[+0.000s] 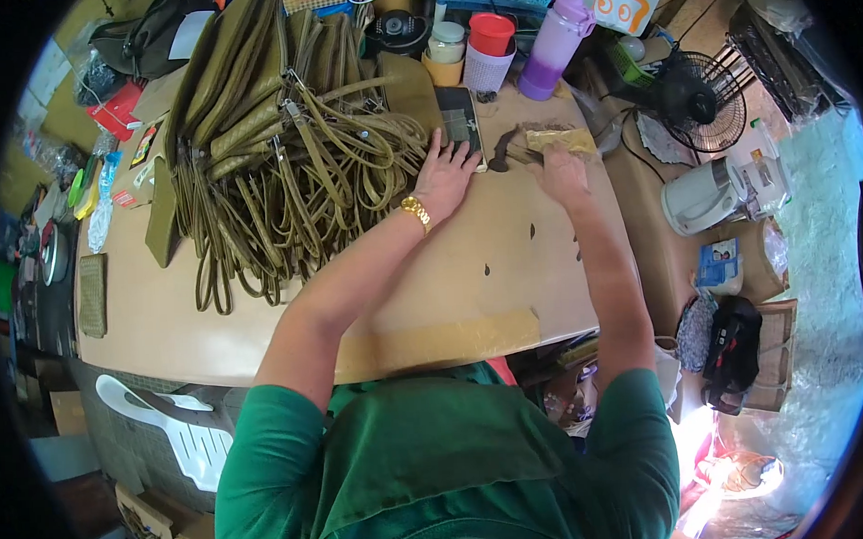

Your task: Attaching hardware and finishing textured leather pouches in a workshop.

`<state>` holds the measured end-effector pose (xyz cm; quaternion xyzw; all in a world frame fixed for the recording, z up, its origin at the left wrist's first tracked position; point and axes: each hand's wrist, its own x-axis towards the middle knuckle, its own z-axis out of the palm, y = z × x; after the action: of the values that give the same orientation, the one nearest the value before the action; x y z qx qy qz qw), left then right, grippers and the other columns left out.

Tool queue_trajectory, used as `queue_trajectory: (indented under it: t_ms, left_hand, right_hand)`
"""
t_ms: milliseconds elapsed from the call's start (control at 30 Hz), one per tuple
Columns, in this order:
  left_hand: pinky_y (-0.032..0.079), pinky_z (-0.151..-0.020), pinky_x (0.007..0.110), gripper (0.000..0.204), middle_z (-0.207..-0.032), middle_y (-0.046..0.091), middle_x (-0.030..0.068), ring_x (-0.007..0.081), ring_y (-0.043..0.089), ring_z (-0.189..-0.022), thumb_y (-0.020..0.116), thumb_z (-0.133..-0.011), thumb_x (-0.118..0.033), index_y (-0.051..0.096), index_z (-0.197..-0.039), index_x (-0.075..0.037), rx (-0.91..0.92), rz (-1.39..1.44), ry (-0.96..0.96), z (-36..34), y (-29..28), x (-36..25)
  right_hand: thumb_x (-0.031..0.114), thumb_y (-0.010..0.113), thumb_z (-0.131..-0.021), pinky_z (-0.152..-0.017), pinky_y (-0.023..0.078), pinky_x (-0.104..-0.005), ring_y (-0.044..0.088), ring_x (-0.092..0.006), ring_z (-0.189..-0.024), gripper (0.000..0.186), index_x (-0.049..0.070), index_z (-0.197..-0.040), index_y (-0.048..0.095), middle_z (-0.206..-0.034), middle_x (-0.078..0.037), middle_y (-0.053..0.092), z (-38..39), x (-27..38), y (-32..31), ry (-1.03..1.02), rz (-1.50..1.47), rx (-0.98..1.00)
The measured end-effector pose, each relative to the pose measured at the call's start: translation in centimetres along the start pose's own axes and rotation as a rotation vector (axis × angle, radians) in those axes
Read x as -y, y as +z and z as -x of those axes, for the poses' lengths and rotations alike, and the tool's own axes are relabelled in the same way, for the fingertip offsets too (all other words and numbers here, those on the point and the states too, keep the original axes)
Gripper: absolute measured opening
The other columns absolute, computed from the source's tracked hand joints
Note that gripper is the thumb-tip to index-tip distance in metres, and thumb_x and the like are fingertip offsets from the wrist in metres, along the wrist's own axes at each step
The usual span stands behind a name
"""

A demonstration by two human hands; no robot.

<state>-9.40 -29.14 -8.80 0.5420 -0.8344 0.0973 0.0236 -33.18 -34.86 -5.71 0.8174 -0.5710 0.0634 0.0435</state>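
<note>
Two hands work upper centre: left hand (444, 174) spread flat beside the dark phone (462, 122), right hand (561, 173) gripping a hammer (515, 149) whose long axis runs left-right, head pointing left.

Both forearms reach fwd from the lower edge, bare below short green sleeves. Left hand (442, 174) lies flat, palm down, fingers spread & pointing away, a gold watch on the wrist. Right hand (559, 173) sits just beside it, to the right, knuckles up, fingers curled shut in a grip. Right arm runs nearly straight; left arm angles in from the elbow.
</note>
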Motion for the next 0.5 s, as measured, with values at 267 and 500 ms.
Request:
queue_trajectory:
  t_ms: [267,500]
  left_hand:
    - [0.0,-0.113,0.061,0.05,-0.146,0.039,0.0172,0.0327,0.031,-0.139,0.038,-0.093,-0.016,0.039,-0.142,-0.006,0.018,-0.176,-0.127,0.1,-1.3,-3.3]
    - [0.012,-0.113,0.061,0.058,-0.141,0.042,0.0184,0.0339,0.03,-0.139,0.066,-0.08,-0.017,0.047,-0.134,-0.006,-0.137,0.467,0.055,11.3,-6.9,-4.8]
  right_hand:
    - [0.042,0.067,-0.081,-0.08,0.051,-0.0458,0.065,-0.0385,-0.089,0.048,-0.004,-0.093,0.065,-0.093,-0.025,0.066,-3.0,4.6,0.3,0.166,-0.247,-0.193]
    - [0.045,0.068,-0.078,-0.081,0.052,-0.0443,0.065,-0.0396,-0.091,0.053,-0.005,-0.096,0.066,-0.093,-0.028,0.066,-3.3,8.9,1.2,0.29,-0.297,-0.063]
